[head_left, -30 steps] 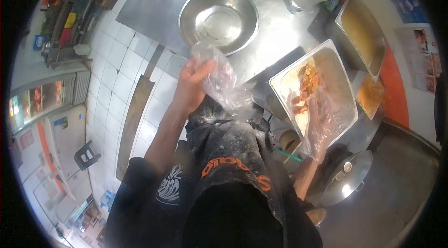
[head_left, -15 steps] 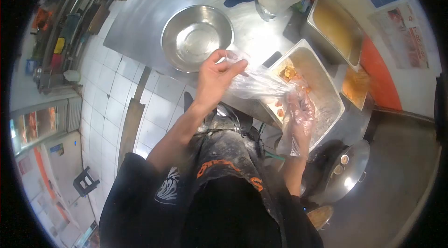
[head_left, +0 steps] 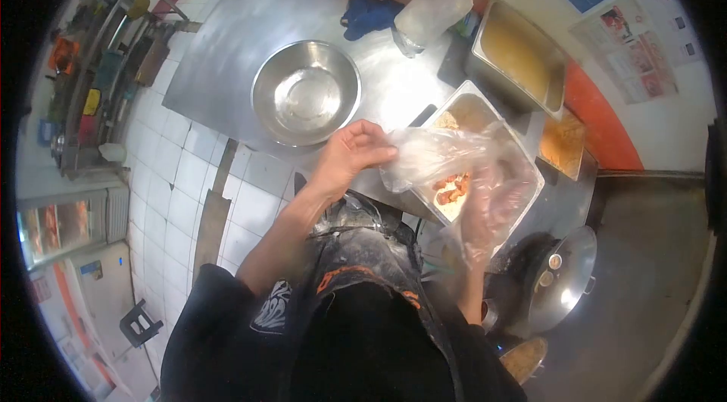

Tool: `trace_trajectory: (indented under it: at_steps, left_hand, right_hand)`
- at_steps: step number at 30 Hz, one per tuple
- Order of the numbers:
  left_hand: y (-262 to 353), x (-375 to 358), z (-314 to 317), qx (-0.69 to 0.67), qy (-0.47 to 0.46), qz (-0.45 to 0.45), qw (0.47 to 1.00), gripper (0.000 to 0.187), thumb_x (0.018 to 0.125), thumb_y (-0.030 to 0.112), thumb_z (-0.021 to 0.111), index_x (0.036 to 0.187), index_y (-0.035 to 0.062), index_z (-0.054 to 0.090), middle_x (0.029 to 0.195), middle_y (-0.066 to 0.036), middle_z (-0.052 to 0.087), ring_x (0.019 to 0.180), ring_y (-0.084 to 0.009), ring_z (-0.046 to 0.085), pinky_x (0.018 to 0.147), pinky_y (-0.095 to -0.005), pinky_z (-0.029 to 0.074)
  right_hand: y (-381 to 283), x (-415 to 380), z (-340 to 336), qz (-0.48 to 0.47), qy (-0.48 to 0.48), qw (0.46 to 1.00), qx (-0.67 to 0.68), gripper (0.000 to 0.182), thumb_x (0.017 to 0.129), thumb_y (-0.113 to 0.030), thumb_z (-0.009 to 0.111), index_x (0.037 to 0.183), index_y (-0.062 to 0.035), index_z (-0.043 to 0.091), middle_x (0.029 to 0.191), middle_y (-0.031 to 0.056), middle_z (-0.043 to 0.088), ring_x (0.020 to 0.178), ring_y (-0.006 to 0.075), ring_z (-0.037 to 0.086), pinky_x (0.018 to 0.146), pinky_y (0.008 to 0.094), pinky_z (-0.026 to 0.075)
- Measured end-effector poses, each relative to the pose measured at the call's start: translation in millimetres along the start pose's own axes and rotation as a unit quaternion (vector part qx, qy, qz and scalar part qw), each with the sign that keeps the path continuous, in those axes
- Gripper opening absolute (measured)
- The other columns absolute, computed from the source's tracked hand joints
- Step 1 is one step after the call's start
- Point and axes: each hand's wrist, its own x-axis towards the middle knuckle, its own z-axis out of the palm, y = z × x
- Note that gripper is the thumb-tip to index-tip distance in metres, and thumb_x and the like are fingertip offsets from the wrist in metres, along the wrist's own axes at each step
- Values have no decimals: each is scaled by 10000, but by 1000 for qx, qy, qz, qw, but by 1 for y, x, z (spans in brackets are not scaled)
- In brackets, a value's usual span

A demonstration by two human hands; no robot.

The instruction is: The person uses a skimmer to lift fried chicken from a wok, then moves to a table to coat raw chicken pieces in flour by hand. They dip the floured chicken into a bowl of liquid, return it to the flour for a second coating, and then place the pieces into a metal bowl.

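Note:
My left hand [head_left: 354, 158] is bare and pinches one edge of a piece of thin clear plastic [head_left: 433, 154], crinkled like a bag. The plastic stretches across to my right hand [head_left: 486, 209], which is covered by a loose clear plastic glove and smeared by motion; I cannot tell how its fingers are closed. Both the plastic and the gloved hand overlap a steel tray [head_left: 522, 209]. In that tray, reddish pieces of food [head_left: 452, 188] lie on pale flour-like powder, with a crumbly yellowish lump [head_left: 447, 120] near the far end.
A wide steel bowl [head_left: 307, 91] stands on the metal table [head_left: 216, 61], left of the tray. Behind are a dark blue cloth [head_left: 369, 14], a translucent container [head_left: 433, 12] and a deep pan of yellowish liquid [head_left: 516, 54]. A large wok [head_left: 564, 281] sits at the right.
The plastic has spread wider over the tray, and my right hand has turned and blurred. More reddish food shows. The view has shifted, so table items appear lower and further left.

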Motion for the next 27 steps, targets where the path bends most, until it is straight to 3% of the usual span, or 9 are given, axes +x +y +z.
trace_trajectory:
  at_steps: [6, 9, 12, 15, 18, 19, 22, 26, 27]
  left_hand:
    - [-5, -1, 8, 44, -16, -41, 998, 273, 923, 82, 752, 1174, 1, 682, 1067, -79, 724, 911, -133, 704, 795, -279, 578]
    - [-10, -1, -8, 96, 49, 14, 994, 265, 919, 84, 757, 1162, 0, 692, 1069, -62, 714, 891, -129, 683, 787, -273, 565]
    - [-5, -11, -5, 309, 137, 149, 929, 256, 920, 75, 752, 1154, -12, 695, 1083, -68, 700, 894, -137, 666, 790, -270, 552]
    - [20, -35, 11, 462, 162, 298, 820, 260, 920, 47, 736, 1166, -26, 693, 1100, -93, 695, 931, -146, 657, 804, -273, 542]
    - [38, -46, 19, 318, 14, 201, 927, 237, 925, 20, 716, 1155, -36, 705, 1112, -95, 694, 984, -158, 671, 852, -284, 548]
    - [32, -42, 27, 153, 32, 118, 981, 206, 942, 33, 699, 1128, -55, 713, 1055, -90, 710, 1041, -165, 682, 888, -292, 555]
    - [16, -19, 10, 45, -37, 48, 997, 203, 965, 66, 678, 1126, -53, 715, 1058, -75, 731, 1053, -150, 671, 950, -307, 528]
    - [10, 0, 8, -175, -45, -70, 981, 368, 1008, 291, 669, 1211, -16, 682, 1195, -88, 705, 1051, -178, 681, 980, -337, 533]
    - [-10, 10, -1, -261, -35, -89, 961, 544, 1023, 478, 583, 1274, -1, 641, 1239, -116, 683, 1132, -217, 652, 1041, -388, 514]
  right_hand:
    - [25, -24, 29, -33, -218, 974, 61, 160, 934, -170, 728, 1009, -33, 689, 1009, 106, 693, 968, 257, 655, 881, 415, 495]
    - [33, -25, 37, 61, -115, 982, 135, 112, 935, -140, 708, 928, -30, 686, 951, 128, 682, 874, 287, 648, 780, 385, 505]
    - [21, -14, 26, 56, -101, 989, 91, 93, 919, -108, 719, 926, -24, 681, 954, 137, 681, 875, 308, 649, 773, 377, 506]
    - [12, -8, 27, -149, -75, 986, -11, 125, 861, -53, 755, 968, -32, 692, 965, 128, 685, 891, 310, 656, 787, 402, 512]
    - [-4, -11, 28, -213, -111, 971, 17, 230, 798, -17, 783, 1009, -48, 696, 981, 110, 693, 921, 317, 659, 811, 443, 517]
    - [-16, -13, 25, -237, -128, 963, 11, 280, 784, -24, 784, 1043, -88, 699, 985, 95, 695, 943, 321, 659, 840, 473, 515]
    - [-29, -11, 31, -323, -183, 928, 33, 292, 785, -43, 785, 1052, -122, 698, 1021, 86, 693, 979, 320, 656, 856, 466, 514]
    - [-28, -15, 39, -346, -220, 912, 3, 353, 743, -89, 807, 1073, -141, 694, 1086, 58, 682, 986, 308, 646, 841, 463, 509]
    - [-31, -15, 41, -359, -209, 910, -18, 320, 731, -103, 813, 1027, -125, 692, 1040, 61, 685, 961, 313, 645, 822, 462, 505]
